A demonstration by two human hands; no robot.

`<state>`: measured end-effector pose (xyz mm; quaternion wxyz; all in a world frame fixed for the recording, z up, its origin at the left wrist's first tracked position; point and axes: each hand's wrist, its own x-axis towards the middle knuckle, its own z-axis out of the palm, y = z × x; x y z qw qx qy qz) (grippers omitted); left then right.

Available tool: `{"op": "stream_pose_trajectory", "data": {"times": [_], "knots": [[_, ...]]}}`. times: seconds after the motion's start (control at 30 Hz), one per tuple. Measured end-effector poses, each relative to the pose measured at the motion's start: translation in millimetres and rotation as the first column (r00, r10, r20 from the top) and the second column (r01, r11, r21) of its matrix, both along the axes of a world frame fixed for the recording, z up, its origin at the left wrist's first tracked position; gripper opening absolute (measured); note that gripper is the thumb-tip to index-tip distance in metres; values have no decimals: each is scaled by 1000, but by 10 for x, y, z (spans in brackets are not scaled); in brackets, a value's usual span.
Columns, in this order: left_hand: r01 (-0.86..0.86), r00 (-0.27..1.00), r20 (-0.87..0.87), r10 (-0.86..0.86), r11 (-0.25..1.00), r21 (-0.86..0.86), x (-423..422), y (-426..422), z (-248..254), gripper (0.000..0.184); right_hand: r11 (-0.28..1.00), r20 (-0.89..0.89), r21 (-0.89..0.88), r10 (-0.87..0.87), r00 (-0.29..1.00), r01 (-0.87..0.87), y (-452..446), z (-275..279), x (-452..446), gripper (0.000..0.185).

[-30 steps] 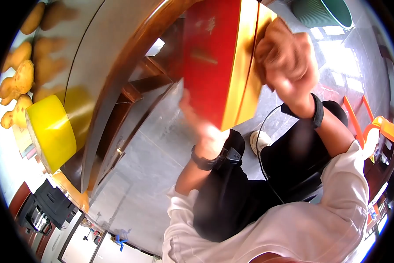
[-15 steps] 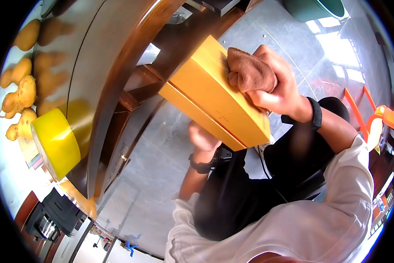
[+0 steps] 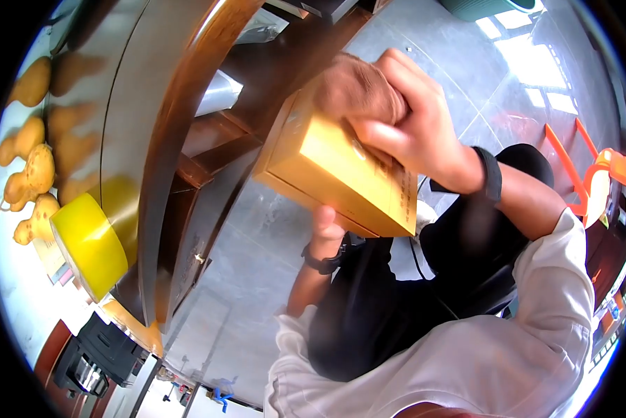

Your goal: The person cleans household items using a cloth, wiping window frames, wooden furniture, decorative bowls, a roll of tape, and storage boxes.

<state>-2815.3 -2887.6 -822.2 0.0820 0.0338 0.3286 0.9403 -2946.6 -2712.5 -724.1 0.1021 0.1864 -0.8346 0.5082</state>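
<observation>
A yellow-orange cardboard box (image 3: 341, 165) is held tilted above the floor, in front of my knees. My left hand (image 3: 325, 226) supports it from the near lower side; the thumb shows against the box and the other fingers are hidden beneath it. Bunched in my right hand (image 3: 421, 129) is a brown cloth (image 3: 362, 89), its front blurred by motion. The cloth lies against the upper part of the box, and my right fingers are closed around it. Small printed marks show on the box's upper face.
On the left, a wooden table (image 3: 128, 90) carries a roll of yellow tape (image 3: 90, 244) and several gourd-shaped objects (image 3: 38, 171). A green bin (image 3: 487, 7) stands on the grey tiled floor (image 3: 459, 76) at the top. An orange-framed object (image 3: 605, 167) is at the right.
My right hand and the cloth have moved up and left across the box. The box has turned, showing more of its end and printed face. My left thumb now shows against its side.
</observation>
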Motion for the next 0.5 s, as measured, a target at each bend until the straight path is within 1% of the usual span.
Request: {"op": "stream_pose_trajectory", "data": {"times": [0.03,0.1,0.13,0.17,0.2,0.3,0.4,0.43,0.47,0.5], "knots": [[-56,997,-53,59,997,54,-64,43,62,82,999,76,24,-35,997,33,-7,-15,-8,42],[-226,964,-120,238,969,101,-183,138,200,79,998,156,55,-34,987,26,2,-84,38,39],[-333,939,-91,331,943,1,-227,141,220,79,997,195,70,-32,980,19,6,-117,60,38],[-424,905,-63,420,899,-109,-272,146,246,79,995,187,103,-17,982,-2,18,-125,103,37],[-473,872,20,489,854,-217,-311,138,291,78,994,188,104,11,982,-31,29,-134,155,37],[-460,851,146,505,849,-259,-395,79,331,77,985,194,94,127,973,-148,55,-157,296,37],[-396,889,259,378,918,20,-469,101,345,77,970,119,13,241,963,-244,51,-101,348,35],[-300,931,316,180,873,384,-446,84,324,77,967,74,-32,254,964,-252,32,-94,330,34],[-266,919,346,192,947,182,-398,74,337,79,962,29,-78,264,964,-261,0,-87,299,34],[-198,908,371,195,980,-31,-362,67,368,81,955,-18,-124,269,963,-269,-25,-69,258,34]]}}
